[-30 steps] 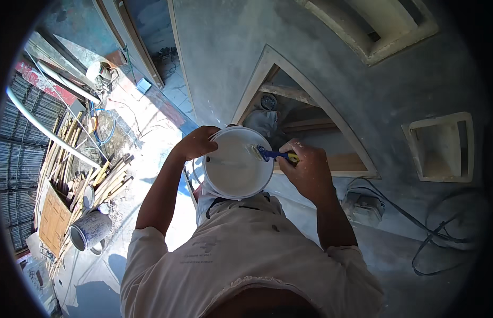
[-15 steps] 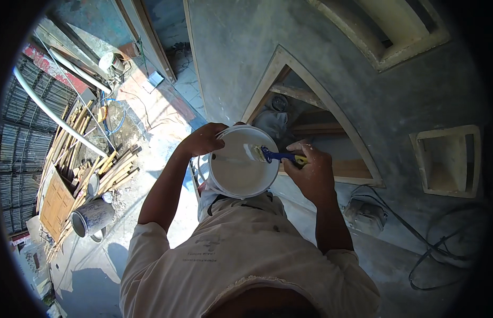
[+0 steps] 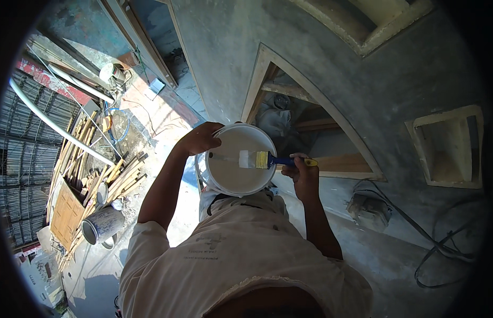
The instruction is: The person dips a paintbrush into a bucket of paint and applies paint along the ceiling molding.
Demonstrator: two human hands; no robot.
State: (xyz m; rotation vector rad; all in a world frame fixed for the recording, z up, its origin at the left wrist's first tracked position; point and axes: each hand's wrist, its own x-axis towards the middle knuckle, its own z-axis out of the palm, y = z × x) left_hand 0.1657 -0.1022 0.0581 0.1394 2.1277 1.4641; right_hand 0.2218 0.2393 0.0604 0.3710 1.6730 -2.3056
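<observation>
My left hand (image 3: 203,139) is closed on the rim of a white bucket (image 3: 204,172), holding it in front of my body. Inside the bucket is a pale, whitish liquid (image 3: 236,180) that looks like paint. My right hand (image 3: 303,177) grips the blue and yellow handle of a paintbrush (image 3: 262,159). The brush lies level across the bucket's right rim. Its white-coated bristles are over the liquid; whether they touch it I cannot tell.
A grey plastered wall (image 3: 331,69) with an arched window frame (image 3: 342,122) and a small square niche (image 3: 445,148) rises ahead and right. Black cables (image 3: 437,244) lie at right. Wood poles (image 3: 124,180), a stained drum (image 3: 102,225) and a wooden panel (image 3: 66,212) are at left.
The brush has turned flat side up, its yellow band now in view, and shifted slightly within the bucket. My right hand has moved a little down and changed its grip. My left hand still holds the bucket.
</observation>
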